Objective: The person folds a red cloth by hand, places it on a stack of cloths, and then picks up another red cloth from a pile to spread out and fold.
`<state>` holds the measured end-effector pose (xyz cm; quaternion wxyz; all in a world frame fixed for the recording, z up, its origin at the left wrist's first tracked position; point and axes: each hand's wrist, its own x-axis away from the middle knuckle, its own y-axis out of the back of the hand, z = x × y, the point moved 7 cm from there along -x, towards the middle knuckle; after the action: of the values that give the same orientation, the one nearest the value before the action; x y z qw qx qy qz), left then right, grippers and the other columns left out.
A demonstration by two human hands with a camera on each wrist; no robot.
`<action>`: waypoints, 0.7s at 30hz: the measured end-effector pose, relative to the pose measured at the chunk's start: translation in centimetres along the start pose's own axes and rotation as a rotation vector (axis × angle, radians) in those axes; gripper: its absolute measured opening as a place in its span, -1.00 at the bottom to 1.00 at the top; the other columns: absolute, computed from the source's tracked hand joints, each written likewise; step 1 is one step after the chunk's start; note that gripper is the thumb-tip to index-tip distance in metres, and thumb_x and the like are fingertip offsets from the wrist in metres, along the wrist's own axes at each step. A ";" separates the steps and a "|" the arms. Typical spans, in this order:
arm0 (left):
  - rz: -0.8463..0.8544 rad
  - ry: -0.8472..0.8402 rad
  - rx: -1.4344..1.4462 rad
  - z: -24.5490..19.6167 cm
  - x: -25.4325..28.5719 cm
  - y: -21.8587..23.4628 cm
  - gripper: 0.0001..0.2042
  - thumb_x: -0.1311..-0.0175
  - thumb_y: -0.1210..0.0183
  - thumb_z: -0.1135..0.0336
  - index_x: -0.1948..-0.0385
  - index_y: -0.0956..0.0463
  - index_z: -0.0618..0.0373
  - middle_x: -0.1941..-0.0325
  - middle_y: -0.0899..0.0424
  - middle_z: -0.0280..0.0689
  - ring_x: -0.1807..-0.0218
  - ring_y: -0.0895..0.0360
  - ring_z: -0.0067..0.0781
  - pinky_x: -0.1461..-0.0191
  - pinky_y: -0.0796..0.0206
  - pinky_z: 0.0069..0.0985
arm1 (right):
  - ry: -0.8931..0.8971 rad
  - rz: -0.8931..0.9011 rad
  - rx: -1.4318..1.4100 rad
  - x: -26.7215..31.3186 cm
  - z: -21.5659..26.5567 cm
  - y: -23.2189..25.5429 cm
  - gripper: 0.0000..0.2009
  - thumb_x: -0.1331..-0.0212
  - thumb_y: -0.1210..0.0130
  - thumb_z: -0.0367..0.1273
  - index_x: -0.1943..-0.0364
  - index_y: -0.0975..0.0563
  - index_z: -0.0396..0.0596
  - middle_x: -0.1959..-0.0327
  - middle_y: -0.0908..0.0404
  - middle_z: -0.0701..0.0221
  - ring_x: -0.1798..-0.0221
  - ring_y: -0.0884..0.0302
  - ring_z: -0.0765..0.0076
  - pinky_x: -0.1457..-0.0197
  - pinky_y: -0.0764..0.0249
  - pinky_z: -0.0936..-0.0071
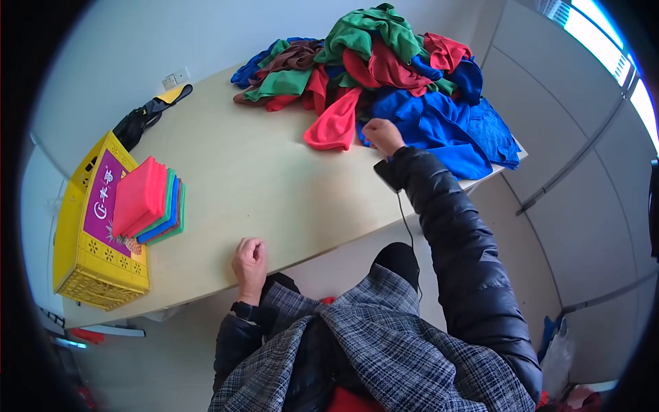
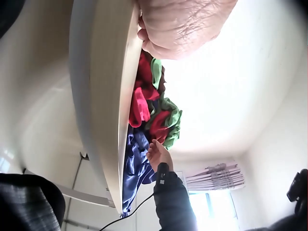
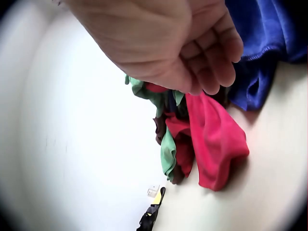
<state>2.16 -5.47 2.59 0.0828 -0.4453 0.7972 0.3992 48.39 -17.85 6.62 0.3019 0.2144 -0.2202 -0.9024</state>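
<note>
A heap of red, green, brown and blue cloths [image 1: 374,69] lies at the back of the table. My right hand [image 1: 383,136] is over the heap's near side, between a red cloth [image 1: 334,125] and a blue cloth [image 1: 429,127]. In the right wrist view, the loosely bent fingers of that hand [image 3: 183,48] hold nothing, and the red cloth [image 3: 216,142] shows just beyond them. At the table's front edge is my left hand [image 1: 250,266], its fingers loosely curled. The left wrist view shows this hand [image 2: 185,24] by the tabletop, with the heap [image 2: 163,115] beyond.
On the left of the table [image 1: 274,199] stands a yellow basket [image 1: 113,271], with folded red, green, blue and brown cloths [image 1: 147,196] stacked against it. A black and yellow item [image 1: 141,120] lies behind. Grey panels [image 1: 542,89] stand at the right; a cable hangs from my right wrist.
</note>
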 end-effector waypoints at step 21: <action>-0.037 -0.084 -0.198 -1.7 -1.6 -0.5 -0.92 -0.10 -0.22 0.58 0.41 -0.52 0.19 0.36 -0.55 -0.18 0.38 -0.53 -0.15 0.31 -0.38 -0.34 | 0.040 -0.646 0.434 -16.9 1.2 7.0 -0.73 -0.09 -0.21 -0.13 0.22 -0.68 0.07 0.26 -0.74 0.22 0.13 -0.69 0.02 0.05 -0.59 0.14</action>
<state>3.85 -5.76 4.27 0.0789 -0.4490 0.7413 0.4927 63.19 -11.82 15.59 -0.0459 0.3490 -0.3211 -0.8792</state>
